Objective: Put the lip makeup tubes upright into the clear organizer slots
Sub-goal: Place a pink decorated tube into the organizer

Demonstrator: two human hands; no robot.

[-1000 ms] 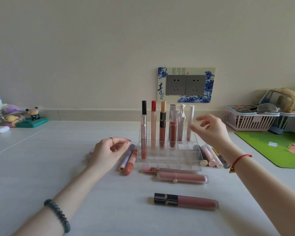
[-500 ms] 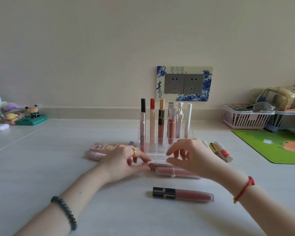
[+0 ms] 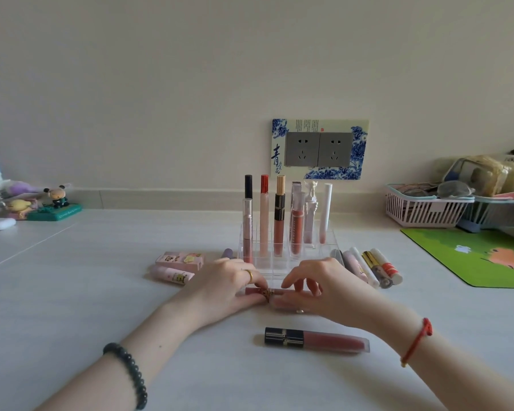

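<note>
Pink tube is lying flat on the bench, just near of the clear organizer; left hand and right hand are both pinching it with curled fingers.

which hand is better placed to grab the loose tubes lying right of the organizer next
Right, probably. The loose tubes lie just beyond the right hand, on its side of the clear organizer. The left hand would have to reach across, and both hands are now on the pink tube.
</note>
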